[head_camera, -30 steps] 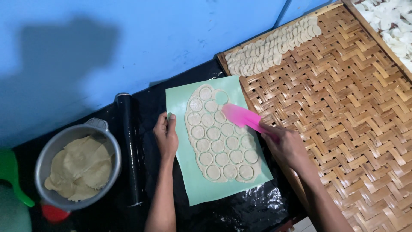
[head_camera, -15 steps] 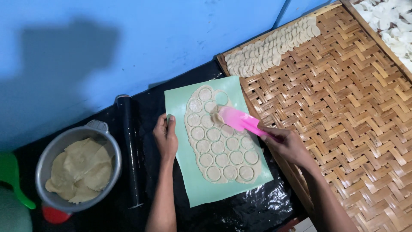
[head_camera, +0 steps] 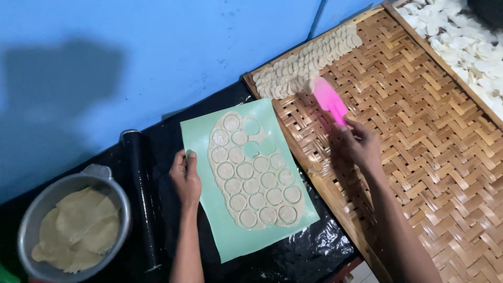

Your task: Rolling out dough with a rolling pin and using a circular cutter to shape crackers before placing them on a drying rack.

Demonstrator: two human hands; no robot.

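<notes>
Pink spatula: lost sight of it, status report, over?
Right hand grips pink spatula at the dough discs on the woven tray. Left hand pins green mat. Nothing in the way.

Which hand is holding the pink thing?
The right hand. It holds the pink spatula over the woven bamboo tray, by the row of dough rounds. The left hand holds nothing and only presses the green mat.

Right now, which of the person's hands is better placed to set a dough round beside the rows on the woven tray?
Likely the right hand: it holds the pink spatula at the dough rounds on the woven tray. The left hand rests on the green mat.
</notes>
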